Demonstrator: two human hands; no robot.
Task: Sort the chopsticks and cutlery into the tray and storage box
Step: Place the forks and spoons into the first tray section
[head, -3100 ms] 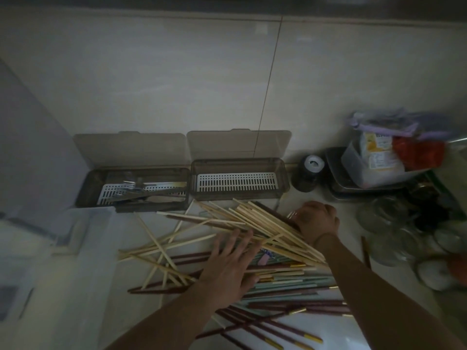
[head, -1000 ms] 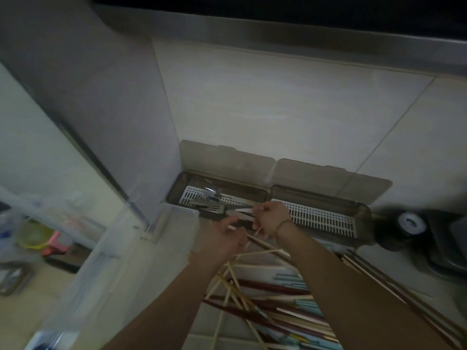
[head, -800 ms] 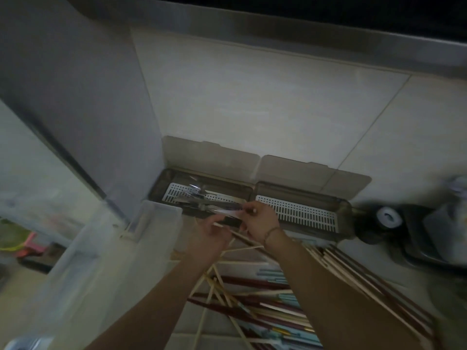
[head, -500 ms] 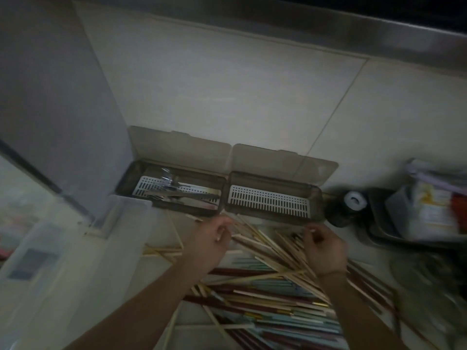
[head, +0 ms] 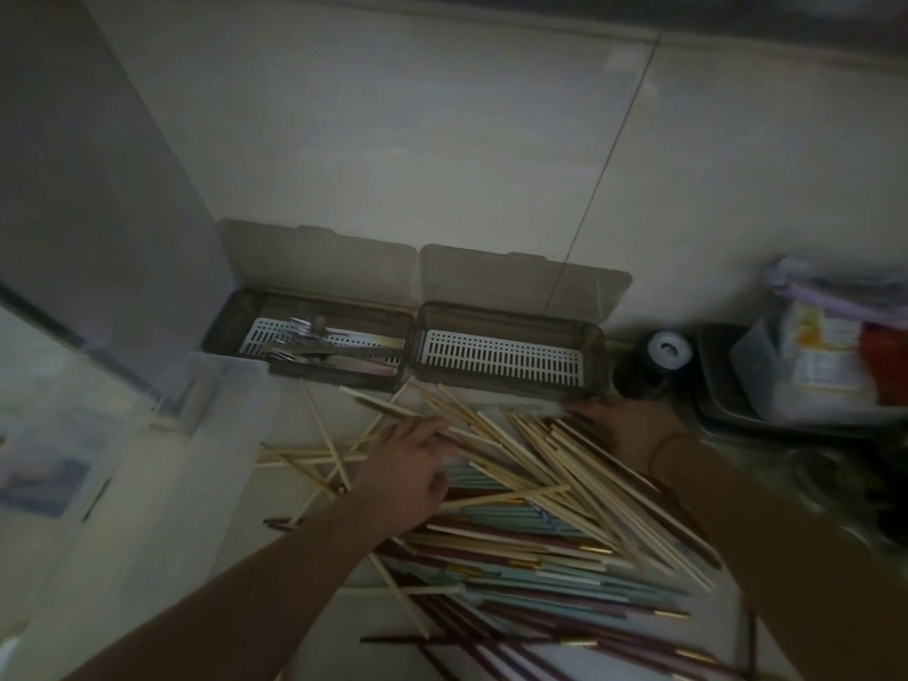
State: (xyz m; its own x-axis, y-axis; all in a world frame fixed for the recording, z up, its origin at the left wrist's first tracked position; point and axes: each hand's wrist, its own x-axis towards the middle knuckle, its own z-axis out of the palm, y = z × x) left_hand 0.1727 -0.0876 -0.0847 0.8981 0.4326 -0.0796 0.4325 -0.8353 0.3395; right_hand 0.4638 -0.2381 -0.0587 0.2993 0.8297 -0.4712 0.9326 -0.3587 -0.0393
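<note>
Pale bamboo chopsticks [head: 516,449] lie fanned in a loose heap across the white counter [head: 236,484], mixed with dark red chopsticks [head: 540,626] and teal chopsticks [head: 565,582] lower in the pile. The left hand [head: 408,469] rests palm down on the heap, its fingers [head: 427,427] partly curled and touching the pale sticks; motion blur hides whether any stick is actually pinched. The right hand [head: 624,430] lies at the far right edge of the heap, just in front of the right-hand box, fingers bent down onto the ends of several long sticks; whether it grips them I cannot tell.

Against the tiled wall [head: 442,140] stand two brown translucent boxes side by side, lids raised. The left storage box [head: 236,317] holds metal cutlery [head: 314,336] lying on its white slotted insert. The right storage box [head: 594,351] shows only its white slotted insert. A dark jar with a pale lid [head: 658,361] stands just to the right of it, beside a tray [head: 712,385] carrying packaged goods.
</note>
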